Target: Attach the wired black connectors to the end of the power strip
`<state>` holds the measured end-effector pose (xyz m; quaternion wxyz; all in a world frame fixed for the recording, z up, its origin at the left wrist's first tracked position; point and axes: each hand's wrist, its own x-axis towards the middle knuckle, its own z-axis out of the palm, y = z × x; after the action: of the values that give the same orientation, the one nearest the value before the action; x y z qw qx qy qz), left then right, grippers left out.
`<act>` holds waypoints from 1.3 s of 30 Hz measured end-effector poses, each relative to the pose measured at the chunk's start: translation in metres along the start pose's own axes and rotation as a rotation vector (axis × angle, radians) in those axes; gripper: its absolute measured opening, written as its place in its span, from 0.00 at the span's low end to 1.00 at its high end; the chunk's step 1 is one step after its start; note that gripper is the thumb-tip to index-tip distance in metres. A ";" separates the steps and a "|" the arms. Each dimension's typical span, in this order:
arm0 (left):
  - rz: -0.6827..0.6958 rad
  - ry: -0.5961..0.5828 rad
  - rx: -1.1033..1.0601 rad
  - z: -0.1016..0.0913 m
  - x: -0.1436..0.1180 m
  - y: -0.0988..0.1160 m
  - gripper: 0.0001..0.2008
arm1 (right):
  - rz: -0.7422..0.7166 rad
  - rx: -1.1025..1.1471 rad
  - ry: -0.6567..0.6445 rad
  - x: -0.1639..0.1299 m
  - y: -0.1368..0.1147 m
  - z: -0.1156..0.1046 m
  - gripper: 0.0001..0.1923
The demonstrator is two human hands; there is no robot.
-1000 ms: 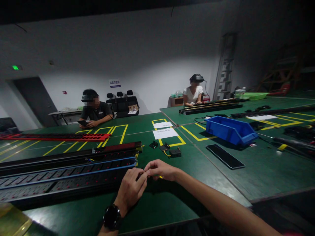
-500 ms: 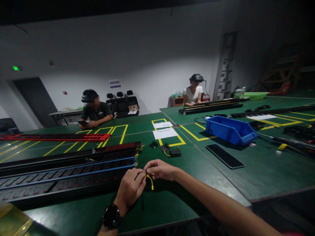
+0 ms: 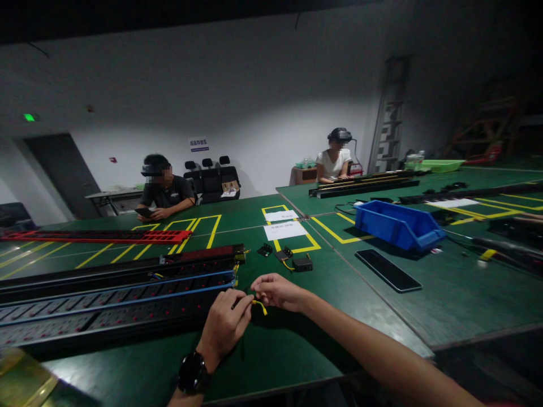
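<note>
Since a moment ago, the little yellow wire (image 3: 259,306) has swung up from hanging down to poking out to the right. Both my left hand (image 3: 225,323) and right hand (image 3: 278,291) pinch it between their fingertips, right between them, just beside the long black power strip (image 3: 106,302). It looks thin, bendy and smooth.

I see a short yellow wire (image 3: 259,306), thin and slightly bent, pinched at its upper end where the fingers meet. Its free end hangs down to the right above the green tabletop (image 3: 297,350), just off the long black power strip's (image 3: 127,305) end.
</note>
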<state>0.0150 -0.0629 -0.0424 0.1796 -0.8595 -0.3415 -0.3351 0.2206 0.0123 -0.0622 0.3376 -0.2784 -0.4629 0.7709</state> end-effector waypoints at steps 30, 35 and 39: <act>-0.852 -0.607 0.103 -0.006 0.065 -0.046 0.15 | 0.006 -0.154 0.128 -0.001 -0.006 0.002 0.11; -0.744 -0.621 0.134 0.000 0.066 -0.041 0.18 | -0.003 -0.192 0.108 0.000 -0.005 0.001 0.12; -0.636 -0.583 0.169 0.006 0.059 -0.043 0.16 | 0.000 -0.220 0.101 0.000 -0.005 0.001 0.10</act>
<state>0.0191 -0.0018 -0.0024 0.0333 -0.7524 -0.6519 -0.0882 0.2207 0.0135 -0.0573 0.3278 -0.3520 -0.5271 0.7006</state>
